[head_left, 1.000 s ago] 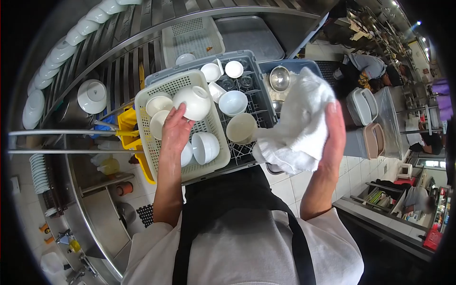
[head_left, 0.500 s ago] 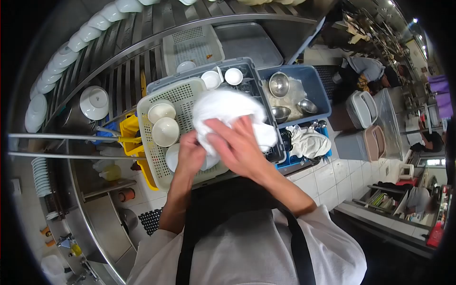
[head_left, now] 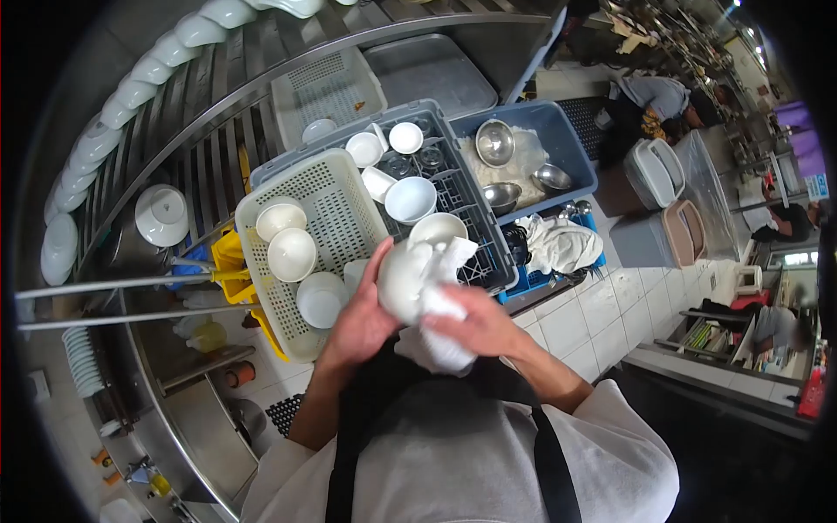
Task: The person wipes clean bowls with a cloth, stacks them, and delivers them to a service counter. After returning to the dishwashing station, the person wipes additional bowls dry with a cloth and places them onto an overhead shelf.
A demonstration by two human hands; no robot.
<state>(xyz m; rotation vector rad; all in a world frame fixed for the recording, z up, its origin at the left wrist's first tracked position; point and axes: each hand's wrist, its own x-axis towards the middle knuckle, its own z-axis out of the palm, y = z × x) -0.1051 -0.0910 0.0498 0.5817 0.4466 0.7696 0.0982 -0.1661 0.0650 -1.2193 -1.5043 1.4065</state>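
Observation:
Close to my apron, my left hand (head_left: 364,315) cups a white bowl (head_left: 400,286) from its left side. A white cloth (head_left: 446,342) is bunched in my right hand (head_left: 478,321), pressed against the bowl's right side, and partly covers it. Just beyond, another white bowl (head_left: 438,227) and a bluish-white bowl (head_left: 411,200) sit in a grey dish rack (head_left: 478,272), along with white cups (head_left: 405,138) and small glasses. Left of the rack, a cream perforated basket (head_left: 343,180) contains several white bowls (head_left: 292,255).
To the right, a blue-grey tub (head_left: 586,166) holds metal bowls (head_left: 495,143). Below it stands a blue crate (head_left: 597,248) with a crumpled white cloth (head_left: 558,244). White dishes (head_left: 118,112) line a slatted metal shelf. Two metal poles (head_left: 113,286) jut in from the left. Another person (head_left: 656,100) bends over farther off.
My hands and the cloth have drawn down toward my body. The cloth, spread in a blur over the rack before, is now bunched on the right, and the bowl shows.

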